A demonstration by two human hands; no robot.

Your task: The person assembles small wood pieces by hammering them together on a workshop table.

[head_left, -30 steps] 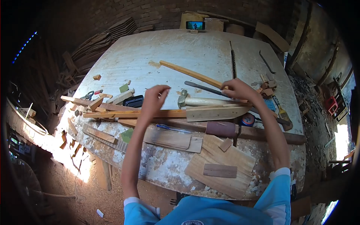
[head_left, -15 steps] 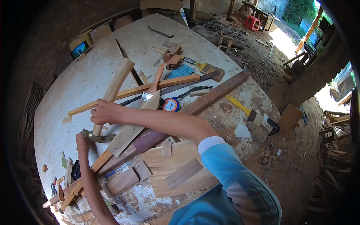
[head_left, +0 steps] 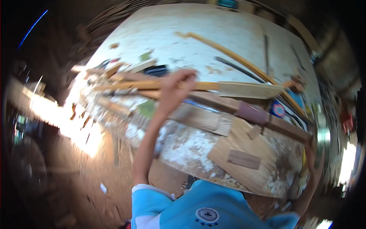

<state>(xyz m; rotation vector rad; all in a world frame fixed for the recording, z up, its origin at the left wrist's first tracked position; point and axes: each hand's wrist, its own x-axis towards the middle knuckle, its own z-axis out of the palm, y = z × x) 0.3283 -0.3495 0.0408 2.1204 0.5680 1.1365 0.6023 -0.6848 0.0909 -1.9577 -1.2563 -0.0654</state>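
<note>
Since half a second ago the view has been swung back across the bench, and the hammer then raised in the right hand is no longer seen. The left hand (head_left: 176,84) has been brought from beneath the hammer's head onto the long pale-orange wooden strip (head_left: 129,86).

In the head view, much smeared by motion, the left hand's fingers are folded over the strip near its middle and appear closed upon it. It is judged to be pinned there so that it cannot slide on the round whitewashed workbench (head_left: 213,34). A flat pale wooden board (head_left: 249,90) is laid across the strip's right end. Just nearer than the strip lies a dark reddish-brown wooden batten (head_left: 252,113), and a blue-and-orange tape measure (head_left: 278,110) is set beside the batten's right part. Nearer still than the strip, a thin tan plywood sheet (head_left: 236,141) overhangs the bench edge.

Only the right forearm (head_left: 314,171) is made out, well right of the strip. The right hand is lost in blur, so its grip cannot be told.
</note>
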